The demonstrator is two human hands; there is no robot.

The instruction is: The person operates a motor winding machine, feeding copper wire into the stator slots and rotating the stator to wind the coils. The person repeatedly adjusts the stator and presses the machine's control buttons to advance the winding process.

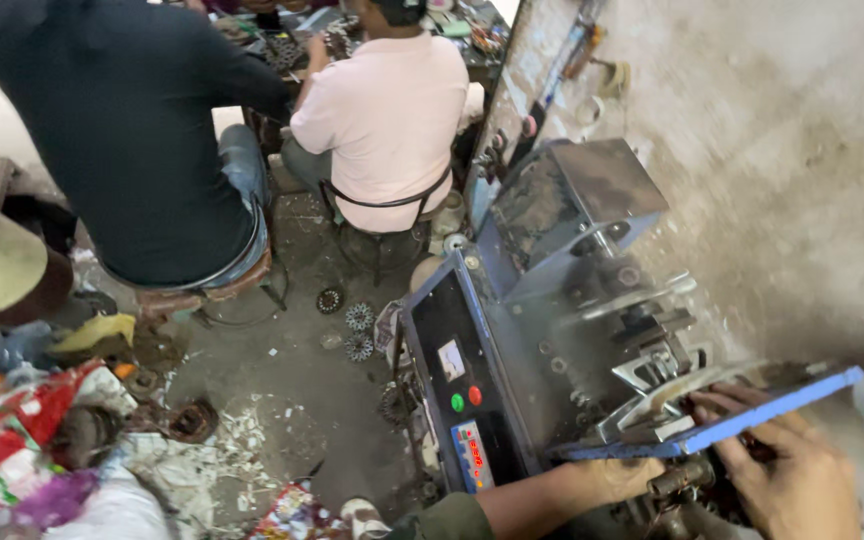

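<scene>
While the right hand (797,480) grasps the blue plate (722,425) at the machine's (552,300) near edge, fingers could get pinched by the metal clamp (652,385); whether the left hand (617,478) beneath is clenched, I cannot tell.

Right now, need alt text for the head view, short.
Both hands work at a blue-framed machine by a rough wall: the right hand grips its blue edge plate, the left hand reaches under it. Behind, two seated people face a cluttered bench; metal parts litter the floor.
</scene>
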